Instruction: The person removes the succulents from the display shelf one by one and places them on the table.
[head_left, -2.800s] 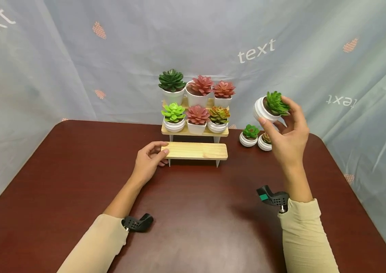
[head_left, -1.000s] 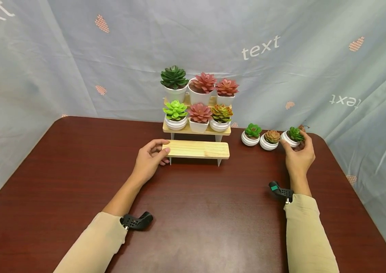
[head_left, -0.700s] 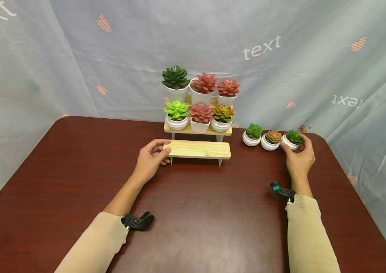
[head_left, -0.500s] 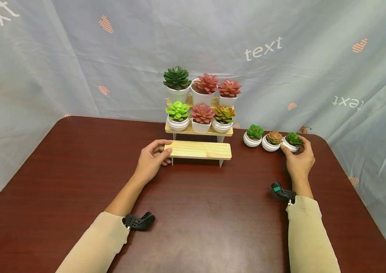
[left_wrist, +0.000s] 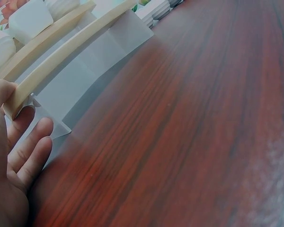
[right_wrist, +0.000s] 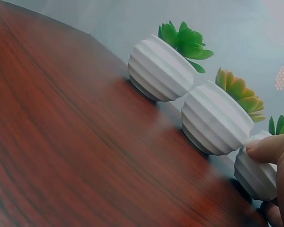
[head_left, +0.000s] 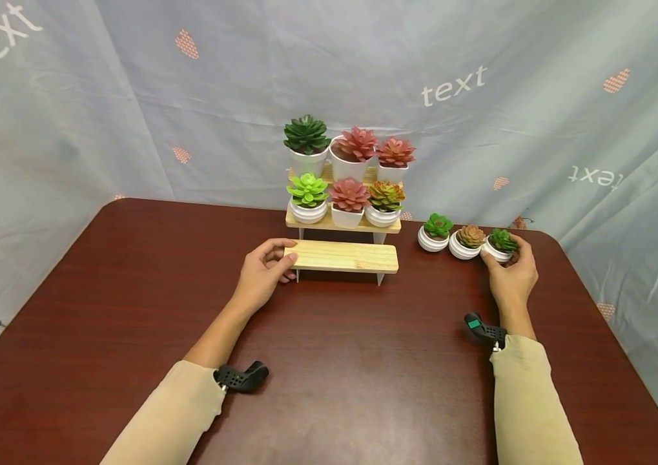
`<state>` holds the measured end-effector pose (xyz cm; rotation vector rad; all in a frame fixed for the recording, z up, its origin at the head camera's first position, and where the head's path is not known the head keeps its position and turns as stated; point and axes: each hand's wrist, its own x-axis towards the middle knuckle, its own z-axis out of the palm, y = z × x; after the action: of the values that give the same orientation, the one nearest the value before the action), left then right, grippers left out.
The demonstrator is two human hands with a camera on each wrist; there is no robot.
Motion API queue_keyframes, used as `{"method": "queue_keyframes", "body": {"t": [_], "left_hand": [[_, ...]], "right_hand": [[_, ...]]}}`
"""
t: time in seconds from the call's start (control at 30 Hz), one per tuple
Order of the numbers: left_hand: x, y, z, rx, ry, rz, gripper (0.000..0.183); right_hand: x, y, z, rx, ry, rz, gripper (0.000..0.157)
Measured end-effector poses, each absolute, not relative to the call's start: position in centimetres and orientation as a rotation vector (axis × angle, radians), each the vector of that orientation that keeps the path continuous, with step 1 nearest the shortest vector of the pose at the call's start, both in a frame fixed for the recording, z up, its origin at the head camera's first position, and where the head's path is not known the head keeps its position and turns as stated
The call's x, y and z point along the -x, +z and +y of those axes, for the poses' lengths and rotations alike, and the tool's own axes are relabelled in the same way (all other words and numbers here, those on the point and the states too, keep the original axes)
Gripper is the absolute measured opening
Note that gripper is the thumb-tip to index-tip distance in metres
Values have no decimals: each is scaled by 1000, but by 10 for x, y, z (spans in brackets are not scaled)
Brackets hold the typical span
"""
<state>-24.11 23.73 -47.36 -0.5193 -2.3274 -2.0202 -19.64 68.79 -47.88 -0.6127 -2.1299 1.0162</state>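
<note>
My right hand [head_left: 513, 274] holds a small potted green succulent [head_left: 502, 244], thumb and fingers around its white ribbed pot, which stands on the table. Left of it in a row are a brownish-orange succulent [head_left: 468, 240] and another green succulent [head_left: 436, 231], both in white ribbed pots. My left hand [head_left: 261, 274] pinches the left end of the low wooden shelf [head_left: 340, 256], thumb on top and a finger beneath, as the left wrist view shows. That shelf bears nothing and stands on pale upright supports [left_wrist: 80, 87].
Behind the low shelf, two higher wooden tiers [head_left: 334, 223] carry several potted succulents, including a dark green one [head_left: 307, 134] and a bright green one [head_left: 308, 190]. A grey curtain [head_left: 236, 84] hangs along the back of the reddish-brown table [head_left: 352, 361].
My right hand has lowered the green succulent from the air to the table's right and slid it left, close beside the brownish-orange one. My left hand keeps its grip on the shelf.
</note>
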Motion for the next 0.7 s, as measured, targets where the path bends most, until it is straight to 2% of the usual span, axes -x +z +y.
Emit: {"method": "queue_keyframes", "body": {"t": [0.7], "left_hand": [[240,-473,238,511,-2044,-2319,30]], "right_hand": [[192,-478,685,632,1040,-2165,65]]}}
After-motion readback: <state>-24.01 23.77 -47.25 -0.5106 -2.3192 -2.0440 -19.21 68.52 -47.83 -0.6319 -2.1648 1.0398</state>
